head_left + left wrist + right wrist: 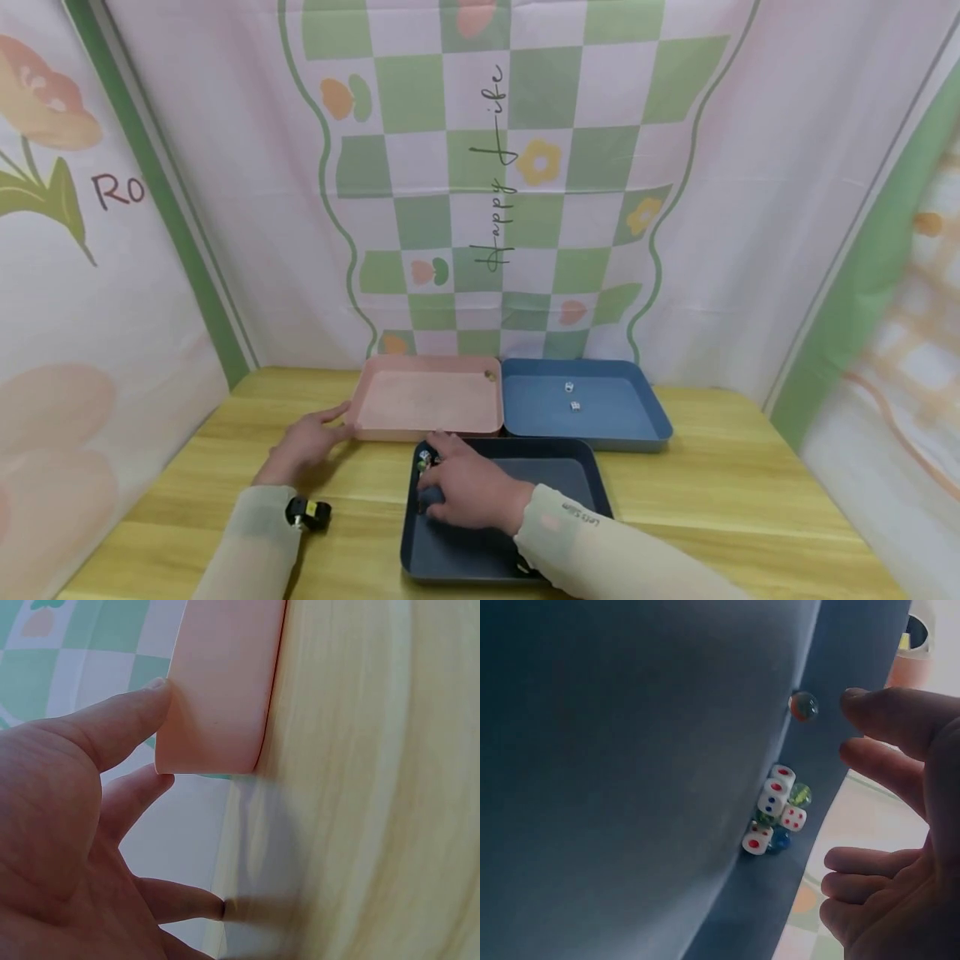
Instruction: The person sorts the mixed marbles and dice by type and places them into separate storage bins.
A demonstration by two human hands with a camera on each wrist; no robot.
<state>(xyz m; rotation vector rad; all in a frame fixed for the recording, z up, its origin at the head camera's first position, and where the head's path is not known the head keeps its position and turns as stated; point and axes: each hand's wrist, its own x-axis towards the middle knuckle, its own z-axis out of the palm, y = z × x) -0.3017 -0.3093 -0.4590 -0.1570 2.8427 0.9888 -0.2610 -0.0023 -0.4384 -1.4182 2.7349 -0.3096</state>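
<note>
My left hand (306, 446) is at the front left corner of the pink tray (427, 435); in the left wrist view its thumb and forefinger touch the rim, the other fingers spread. Over the left side of the dark tray (502, 567) is my right hand (476, 483), partly covering what lies there. The right wrist view shows its thumb and forefinger apart, beside a clear marble (804, 706), holding nothing visible. Along the same tray wall, several white dice (773, 796) lie clustered with green marbles (800, 795) and a blue marble (780, 840).
Two white dice (575, 407) lie in the blue tray (622, 443) at the back right. Inside the pink tray's back right corner are small brownish marbles (490, 375). The wooden table (720, 492) ends at a patterned curtain (540, 167).
</note>
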